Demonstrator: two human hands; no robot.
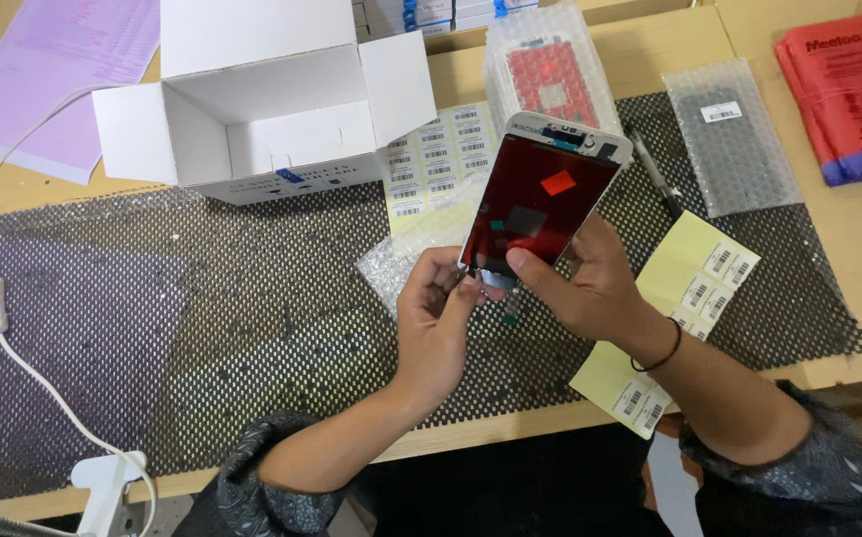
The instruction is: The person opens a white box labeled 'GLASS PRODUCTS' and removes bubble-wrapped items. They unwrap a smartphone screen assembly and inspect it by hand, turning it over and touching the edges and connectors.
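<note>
Dark red back on the white-framed rectangular phone screen panel (542,194), with an orange-red sticker. Black perforated dotted rubber mat (202,328). White open cardboard box (262,99) far left. Pale yellow label sheet (684,298), black-and-white barcodes.

Open white box (262,99) top left; barcode label sheets (441,159) beside it; red-backed phone screen (540,199) centre.

A light wooden tabletop (849,234) is seen, overlaid beneath the hands by a dark perforated mat (182,328). Beyond the near table edge, dark floor is glimpsed. Lighting is even.
</note>
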